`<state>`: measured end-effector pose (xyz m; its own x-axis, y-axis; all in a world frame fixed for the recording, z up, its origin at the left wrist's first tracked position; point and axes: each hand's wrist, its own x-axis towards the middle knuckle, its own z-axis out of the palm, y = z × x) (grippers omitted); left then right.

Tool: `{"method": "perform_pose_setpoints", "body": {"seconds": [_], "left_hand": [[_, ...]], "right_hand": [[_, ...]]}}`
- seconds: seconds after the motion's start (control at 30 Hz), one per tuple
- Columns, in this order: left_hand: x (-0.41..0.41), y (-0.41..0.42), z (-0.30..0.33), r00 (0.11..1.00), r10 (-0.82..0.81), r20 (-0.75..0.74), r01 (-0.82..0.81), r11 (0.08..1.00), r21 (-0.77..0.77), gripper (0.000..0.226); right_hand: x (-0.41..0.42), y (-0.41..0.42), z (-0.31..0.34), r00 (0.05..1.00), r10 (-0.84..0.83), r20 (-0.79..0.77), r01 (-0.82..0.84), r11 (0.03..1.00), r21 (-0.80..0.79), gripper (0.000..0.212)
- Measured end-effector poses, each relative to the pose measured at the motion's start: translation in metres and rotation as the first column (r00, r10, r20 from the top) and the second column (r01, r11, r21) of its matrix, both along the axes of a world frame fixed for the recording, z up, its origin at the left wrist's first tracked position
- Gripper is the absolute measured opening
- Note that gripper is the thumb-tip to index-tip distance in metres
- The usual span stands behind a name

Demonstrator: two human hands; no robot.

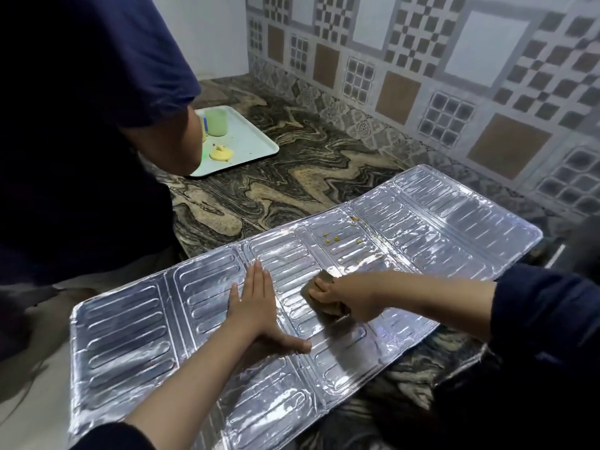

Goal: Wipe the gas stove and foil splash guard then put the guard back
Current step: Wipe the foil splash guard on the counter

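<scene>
The foil splash guard (422, 228) is lying flat and unfolded across the near part of the marbled stone counter (285, 177), stretching from near left to far right, its near left end hanging past the counter edge. The left hand (256, 313) is lying palm down on the guard near its middle, fingers straight and together, thumb spread out to the right, pressing the sheet and grasping nothing. Just to its right, the right hand (350, 303) is gripping a brown sponge (321, 287) with curled fingers and holding it against the foil. A little farther along the same sheet, some small yellowish crumbs (334, 239) are sitting on a panel. On the far left, a second person in a dark blue shirt (91, 102) is leaning over the counter, partly hiding a white tray (256, 141) that is carrying a pale green cup (217, 122) and a yellow lump (221, 153). A patterned tiled wall (422, 60) is rising behind the counter.
</scene>
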<state>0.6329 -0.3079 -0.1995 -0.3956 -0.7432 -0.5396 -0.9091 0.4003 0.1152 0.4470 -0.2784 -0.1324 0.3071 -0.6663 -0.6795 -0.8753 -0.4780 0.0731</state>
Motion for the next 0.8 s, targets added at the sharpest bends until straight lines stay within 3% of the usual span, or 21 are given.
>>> {"method": "perform_pose_setpoints", "body": {"seconds": [0.17, 0.4, 0.53, 0.7, 0.8], "left_hand": [[0.0, 0.001, -0.002, 1.0, 0.004, 0.011, -0.004, 1.0, 0.007, 0.166], [0.0, 0.002, -0.002, 1.0, -0.002, 0.008, 0.002, 1.0, 0.008, 0.166], [-0.001, 0.002, -0.002, 1.0, 0.002, 0.005, -0.002, 1.0, 0.001, 0.166], [0.0, 0.002, -0.001, 1.0, -0.003, 0.018, 0.003, 1.0, 0.013, 0.168], [-0.001, 0.001, 0.0, 1.0, -0.005, 0.02, 0.004, 1.0, 0.026, 0.17]], "right_hand": [[-0.007, 0.04, 0.009, 0.997, 0.037, -0.067, -0.029, 0.991, 0.128, 0.074], [-0.015, 0.064, 0.012, 0.984, -0.066, -0.164, 0.126, 0.914, 0.386, 0.068], [-0.021, 0.063, 0.011, 0.989, -0.058, -0.133, 0.113, 0.883, 0.455, 0.06], [-0.024, 0.049, 0.02, 0.95, -0.307, -0.063, 0.299, 0.826, 0.478, 0.057], [-0.029, 0.032, 0.043, 0.905, -0.426, 0.002, 0.391, 0.832, 0.393, 0.048]]}}
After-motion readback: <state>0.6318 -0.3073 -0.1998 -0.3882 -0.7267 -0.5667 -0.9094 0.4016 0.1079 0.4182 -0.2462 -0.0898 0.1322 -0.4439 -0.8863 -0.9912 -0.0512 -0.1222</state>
